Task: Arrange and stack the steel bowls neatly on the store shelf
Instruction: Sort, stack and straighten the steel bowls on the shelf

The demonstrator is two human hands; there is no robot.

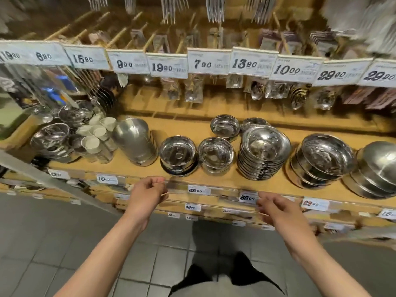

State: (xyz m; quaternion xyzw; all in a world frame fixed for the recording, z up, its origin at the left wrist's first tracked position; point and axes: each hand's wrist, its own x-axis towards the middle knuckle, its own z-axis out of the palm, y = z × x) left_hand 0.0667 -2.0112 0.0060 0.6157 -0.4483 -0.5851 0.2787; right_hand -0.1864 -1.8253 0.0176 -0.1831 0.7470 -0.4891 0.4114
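— Where are my hands?

— I see both out in front of me at the shelf's front edge, holding nothing. My left hand [147, 195] sits at about 7 o'clock from the middle of the view, its fingers loosely curled, fingertips close to the clear price rail [214, 190]. My right hand [276, 210] is at about 5 o'clock, fingers relaxed and pointing toward the same rail. Whether either one touches the rail, I cannot tell; the picture is blurred there.

— And the bowls?

— All on the wooden shelf [214, 176], beyond my hands. Straight ahead of my left hand, a single steel bowl [177, 154] rests on a dark base, with a second single bowl [216, 155] just beside it at 3 o'clock. Behind those, toward 12 o'clock, a small bowl [225, 126] stands alone. Ahead of my right hand is a tall stack of bowls [264, 152], leaning a little. Further toward 3 o'clock comes a shorter stack of wider bowls [321, 161], then upturned bowls [377, 170] piled at the frame's edge.

— Anything on the left?

— A steel canister [135, 141] lying tilted at 10 o'clock, white cups [96, 133] next to it, and more steel bowls [50, 138] beyond. Price tags [209, 62] hang in a row above.
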